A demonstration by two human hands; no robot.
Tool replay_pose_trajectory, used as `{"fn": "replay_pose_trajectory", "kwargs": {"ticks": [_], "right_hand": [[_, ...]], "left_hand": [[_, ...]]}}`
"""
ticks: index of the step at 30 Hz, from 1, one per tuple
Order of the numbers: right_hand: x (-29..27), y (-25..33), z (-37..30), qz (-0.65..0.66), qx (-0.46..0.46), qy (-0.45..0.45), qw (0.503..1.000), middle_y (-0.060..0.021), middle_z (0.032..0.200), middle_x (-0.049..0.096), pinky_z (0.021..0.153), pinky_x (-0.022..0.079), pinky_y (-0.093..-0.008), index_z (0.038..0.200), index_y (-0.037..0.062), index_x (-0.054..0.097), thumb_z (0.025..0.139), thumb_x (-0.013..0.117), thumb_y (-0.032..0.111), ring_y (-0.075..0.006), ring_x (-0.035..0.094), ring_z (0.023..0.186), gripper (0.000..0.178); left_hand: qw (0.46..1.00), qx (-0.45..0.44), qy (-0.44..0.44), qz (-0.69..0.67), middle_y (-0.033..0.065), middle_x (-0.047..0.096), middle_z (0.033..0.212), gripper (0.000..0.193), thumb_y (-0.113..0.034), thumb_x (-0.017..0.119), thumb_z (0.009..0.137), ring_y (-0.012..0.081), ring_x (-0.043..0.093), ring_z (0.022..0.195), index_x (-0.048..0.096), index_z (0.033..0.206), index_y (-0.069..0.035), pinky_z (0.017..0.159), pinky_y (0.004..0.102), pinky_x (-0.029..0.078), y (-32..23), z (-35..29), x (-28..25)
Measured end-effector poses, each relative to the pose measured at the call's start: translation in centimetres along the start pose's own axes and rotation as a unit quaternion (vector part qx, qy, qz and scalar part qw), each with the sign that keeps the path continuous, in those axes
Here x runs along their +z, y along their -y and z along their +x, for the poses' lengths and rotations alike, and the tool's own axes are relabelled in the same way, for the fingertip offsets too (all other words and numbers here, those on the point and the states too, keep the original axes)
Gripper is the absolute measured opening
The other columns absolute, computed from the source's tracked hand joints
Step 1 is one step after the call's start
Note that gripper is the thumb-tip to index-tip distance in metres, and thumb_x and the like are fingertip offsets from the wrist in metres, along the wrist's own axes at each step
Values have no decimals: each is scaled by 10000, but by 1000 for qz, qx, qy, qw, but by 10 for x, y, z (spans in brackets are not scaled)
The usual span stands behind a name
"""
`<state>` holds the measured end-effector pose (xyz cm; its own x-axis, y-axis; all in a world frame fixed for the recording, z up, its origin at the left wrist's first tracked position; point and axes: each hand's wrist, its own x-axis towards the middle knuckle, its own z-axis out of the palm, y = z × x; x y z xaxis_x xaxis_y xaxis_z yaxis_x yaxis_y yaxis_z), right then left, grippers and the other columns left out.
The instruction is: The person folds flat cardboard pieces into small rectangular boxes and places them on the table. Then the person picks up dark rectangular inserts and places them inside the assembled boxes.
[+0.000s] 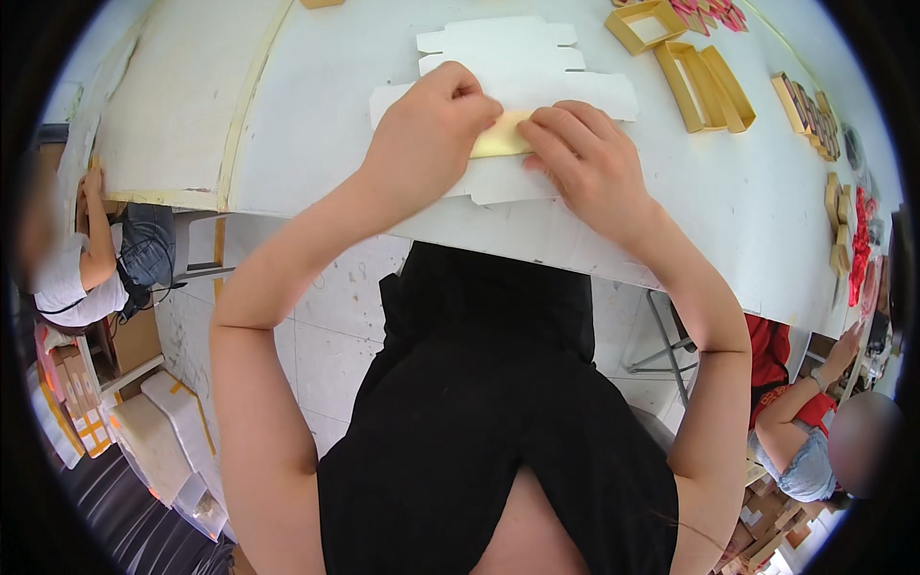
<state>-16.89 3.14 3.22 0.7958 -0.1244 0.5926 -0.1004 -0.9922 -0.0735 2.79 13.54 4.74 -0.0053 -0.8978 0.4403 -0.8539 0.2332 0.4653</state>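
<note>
Black top filled lower view | L hand (426, 125) + R hand (585, 158) both pinched shut on pale yellow strip (500, 137), fingertips pressing it flat | strip lay on white die-cut carton blank (522, 77), near bench (728, 201) front edge | gold box trays (704, 86) well apart, far R.

Bright, even daylight fills the scene. The white surface (316, 115) is nearly washed out, with mild glare toward the top right. Shadows are soft and faint, darkest beneath the surface edge. The centre is sharp. Fisheye distortion bends straight edges toward the rim, and a black circular border cuts off the corners. Detail softens and blurs near that border.
</note>
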Motion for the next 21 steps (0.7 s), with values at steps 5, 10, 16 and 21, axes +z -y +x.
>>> {"fn": "replay_pose_trajectory", "kwargs": {"ticks": [5,10,16,21], "right_hand": [[-1,-5,6,2,-5,70,998,-42,913,592,783,520,-353,903,41,624,769,673,41,-236,591,886,143],[-7,-18,31,68,54,166,982,-57,846,622,728,516,-374,898,35,652,819,629,30,-251,605,842,82],[-6,-55,63,271,304,239,881,-107,763,621,640,437,-289,935,1,651,991,564,132,-172,517,656,168],[-13,9,64,111,164,-55,979,-131,917,700,687,526,-362,982,28,670,874,612,26,-295,661,814,123]], "left_hand": [[987,116,25,109,-5,633,889,100,-150,766,786,178,604,824,724,849,-86,696,325,483,-1,-3,1],[988,111,39,102,4,606,840,152,-182,759,789,186,580,804,667,748,-67,689,334,465,11,9,3],[984,-61,52,158,65,658,1016,196,-249,700,916,187,622,945,680,987,-67,732,338,507,-14,18,-31],[838,-231,-81,-489,45,616,895,367,-375,555,1035,110,576,858,539,1159,-30,750,313,495,-31,11,-15]]}}
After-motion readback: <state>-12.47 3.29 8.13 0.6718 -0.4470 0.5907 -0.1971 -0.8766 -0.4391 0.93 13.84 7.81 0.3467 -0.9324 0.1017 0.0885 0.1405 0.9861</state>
